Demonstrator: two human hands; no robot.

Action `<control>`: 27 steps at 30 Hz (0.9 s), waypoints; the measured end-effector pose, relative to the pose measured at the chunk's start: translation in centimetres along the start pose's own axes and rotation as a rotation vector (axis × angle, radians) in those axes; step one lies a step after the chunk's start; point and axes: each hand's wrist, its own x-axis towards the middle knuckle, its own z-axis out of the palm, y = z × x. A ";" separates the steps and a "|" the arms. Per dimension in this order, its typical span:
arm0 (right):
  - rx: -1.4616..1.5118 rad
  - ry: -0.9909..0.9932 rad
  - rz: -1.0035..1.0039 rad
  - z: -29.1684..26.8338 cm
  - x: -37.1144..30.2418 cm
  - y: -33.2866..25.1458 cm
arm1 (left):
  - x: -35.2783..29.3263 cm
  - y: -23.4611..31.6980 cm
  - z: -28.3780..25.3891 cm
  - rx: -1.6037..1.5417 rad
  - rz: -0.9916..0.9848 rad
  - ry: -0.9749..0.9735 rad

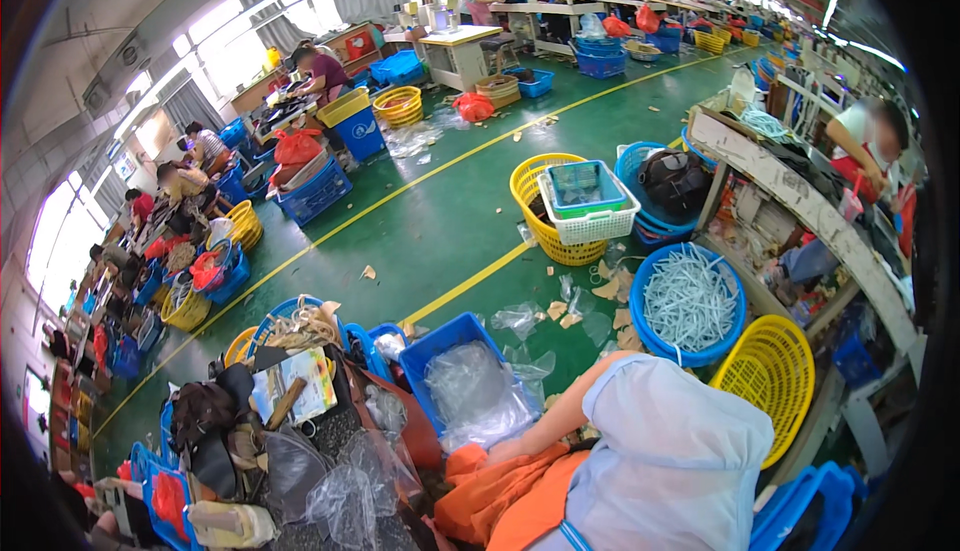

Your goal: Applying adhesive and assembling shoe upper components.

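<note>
A bare forearm in a pale, sheer sleeve (680, 441) comes in at the lower right; by its place it looks like my right arm. It bends down leftward to my right hand (506, 448), whose fingers are hidden at a bunched orange cloth (480, 496), seemingly an apron with a blue cord. Just beyond the hand is a blue crate (425, 356) holding clear plastic bags (475, 391). Left of the cloth, a dark work surface carries crumpled clear plastic (355, 486), dark leather-like pieces (295, 471) and a printed sheet (290, 386). My left hand is out of view.
To the right stand a blue basket of pale strips (690, 301), a yellow basket (770, 376) and a worn bench (800, 176), with a co-worker (865, 146) behind it. Stacked baskets (560, 206) and scraps (605, 289) are on the green floor. More people sit farther off.
</note>
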 end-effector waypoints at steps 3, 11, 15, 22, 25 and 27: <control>0.020 0.020 0.024 0.7 -0.6 0.3 | -0.4 -0.5 -0.2 0.012 -0.007 0.026; 0.069 -0.105 0.038 3.2 0.7 -1.2 | -4.9 -3.4 -5.1 0.122 -0.144 0.216; 0.057 -0.565 -0.106 -1.4 -4.0 2.2 | -18.1 -2.9 -13.6 0.341 -0.459 0.619; 0.003 -1.411 -0.239 -7.2 3.1 -5.4 | -32.3 1.8 -14.2 0.604 -0.812 1.149; 0.063 -1.608 0.060 -8.8 4.3 -2.7 | -33.3 2.8 -13.2 0.629 -0.848 1.192; 0.366 -1.474 0.367 -9.1 3.6 -7.5 | -33.9 3.3 -13.3 0.657 -0.866 1.225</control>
